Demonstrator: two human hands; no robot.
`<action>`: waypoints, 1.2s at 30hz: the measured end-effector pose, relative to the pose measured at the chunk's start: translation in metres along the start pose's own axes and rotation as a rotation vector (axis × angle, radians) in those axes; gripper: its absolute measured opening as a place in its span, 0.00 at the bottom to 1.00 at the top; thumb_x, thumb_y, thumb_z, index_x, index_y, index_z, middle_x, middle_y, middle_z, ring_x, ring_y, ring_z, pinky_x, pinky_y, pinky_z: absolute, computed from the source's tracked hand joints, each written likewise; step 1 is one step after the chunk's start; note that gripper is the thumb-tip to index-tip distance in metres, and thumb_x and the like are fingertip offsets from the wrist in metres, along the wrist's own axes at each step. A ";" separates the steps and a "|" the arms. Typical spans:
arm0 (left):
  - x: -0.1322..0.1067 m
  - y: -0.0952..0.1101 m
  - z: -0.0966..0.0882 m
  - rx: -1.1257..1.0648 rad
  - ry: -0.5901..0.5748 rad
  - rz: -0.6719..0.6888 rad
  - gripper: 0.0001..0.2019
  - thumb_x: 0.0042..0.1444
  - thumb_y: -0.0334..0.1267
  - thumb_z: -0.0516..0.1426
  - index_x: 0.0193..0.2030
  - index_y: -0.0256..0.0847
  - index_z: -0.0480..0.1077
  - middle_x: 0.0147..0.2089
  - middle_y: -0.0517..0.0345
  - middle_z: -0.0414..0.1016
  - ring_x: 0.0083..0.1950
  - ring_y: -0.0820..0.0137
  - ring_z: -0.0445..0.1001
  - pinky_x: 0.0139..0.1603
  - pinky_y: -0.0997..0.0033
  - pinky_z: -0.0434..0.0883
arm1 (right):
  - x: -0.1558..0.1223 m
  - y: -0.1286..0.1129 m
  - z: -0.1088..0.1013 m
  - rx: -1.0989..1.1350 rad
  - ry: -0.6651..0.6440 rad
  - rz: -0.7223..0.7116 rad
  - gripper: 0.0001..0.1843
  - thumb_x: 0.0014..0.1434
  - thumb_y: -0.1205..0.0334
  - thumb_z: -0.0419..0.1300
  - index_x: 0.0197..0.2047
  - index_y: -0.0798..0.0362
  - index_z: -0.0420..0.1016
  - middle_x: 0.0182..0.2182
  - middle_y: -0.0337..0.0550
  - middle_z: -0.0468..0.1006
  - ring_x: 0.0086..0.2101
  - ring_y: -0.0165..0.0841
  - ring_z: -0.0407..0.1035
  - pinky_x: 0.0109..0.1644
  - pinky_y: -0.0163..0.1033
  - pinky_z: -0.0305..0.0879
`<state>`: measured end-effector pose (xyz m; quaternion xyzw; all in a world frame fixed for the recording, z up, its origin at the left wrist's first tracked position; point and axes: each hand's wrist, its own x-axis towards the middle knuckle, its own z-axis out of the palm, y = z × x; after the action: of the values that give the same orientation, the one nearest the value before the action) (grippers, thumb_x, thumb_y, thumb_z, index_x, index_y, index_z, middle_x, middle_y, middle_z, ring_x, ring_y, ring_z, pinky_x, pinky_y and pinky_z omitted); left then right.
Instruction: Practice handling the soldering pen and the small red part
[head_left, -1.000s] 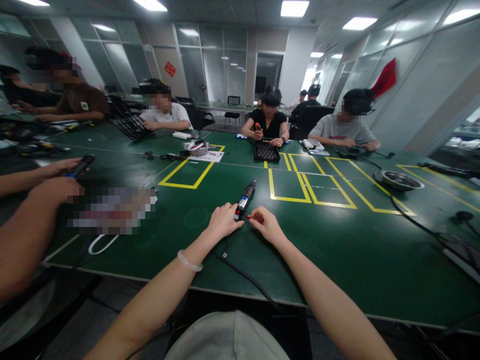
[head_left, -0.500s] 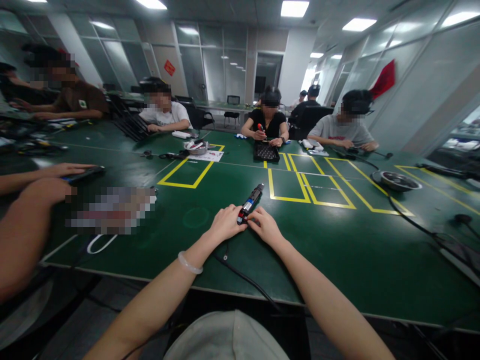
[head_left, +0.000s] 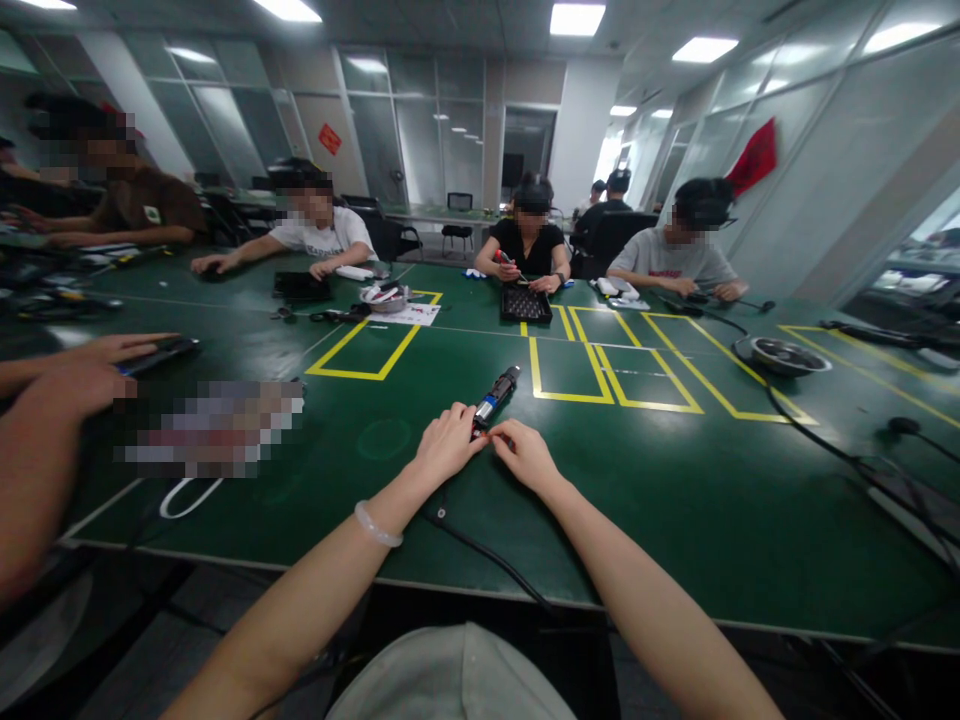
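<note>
**Two hands meet on one end of a black tool**

Two hands are ours here, the left hand point(head_left: 448, 443) and the right hand point(head_left: 529, 456), brought close together on the green counter point(head_left: 675, 500); between them lies the black tool point(head_left: 495, 396), a slim cylinder with a blue and silver band, flat on the counter and angled away from us to the right. Its near end sits right at our fingertips; the rest of its body lies beyond both hands, clear of them. Our left grip is closed on that near end from the left; our right grip is pinched narrow, thumb and forefinger, on the same end from the right; we cannot tell whether anything small sits between those fingertips. A pale bracelet point(head_left: 377, 523) circles our left wrist; a black cable point(head_left: 487, 553) trails across the counter beneath it towards the near edge. Beyond the tool are yellow tape rectangles point(head_left: 571, 398); well off to the right stands a metal bowl point(head_left: 784, 356); at far left a neighbour's hand point(head_left: 112, 347) rests on a dark flat device point(head_left: 166, 350).
</note>
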<state>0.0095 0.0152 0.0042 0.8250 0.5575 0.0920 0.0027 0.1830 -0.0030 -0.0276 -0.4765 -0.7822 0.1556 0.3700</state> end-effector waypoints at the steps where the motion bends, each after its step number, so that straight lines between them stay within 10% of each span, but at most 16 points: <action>1: 0.001 -0.004 0.000 0.007 0.002 -0.005 0.23 0.60 0.52 0.52 0.58 0.43 0.61 0.53 0.45 0.66 0.51 0.58 0.70 0.45 0.63 0.67 | 0.000 0.000 -0.001 -0.007 -0.002 0.004 0.08 0.62 0.65 0.54 0.39 0.51 0.75 0.33 0.42 0.74 0.32 0.31 0.66 0.39 0.36 0.61; 21: 0.009 -0.170 -0.014 0.050 -0.063 -0.454 0.31 0.57 0.58 0.48 0.62 0.43 0.61 0.61 0.41 0.61 0.56 0.50 0.68 0.50 0.56 0.68 | 0.000 0.007 -0.003 0.013 -0.045 0.003 0.06 0.59 0.68 0.54 0.35 0.52 0.71 0.32 0.40 0.71 0.31 0.30 0.65 0.37 0.34 0.60; 36: -0.006 -0.154 -0.017 0.283 0.200 -0.298 0.14 0.54 0.43 0.56 0.45 0.39 0.68 0.49 0.45 0.70 0.51 0.55 0.68 0.56 0.58 0.60 | -0.001 0.008 0.000 0.023 -0.050 -0.001 0.05 0.59 0.68 0.54 0.34 0.52 0.72 0.32 0.40 0.72 0.31 0.30 0.66 0.36 0.33 0.59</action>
<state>-0.1369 0.0662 0.0036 0.7125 0.6781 0.0927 -0.1548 0.1886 0.0005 -0.0323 -0.4680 -0.7895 0.1762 0.3559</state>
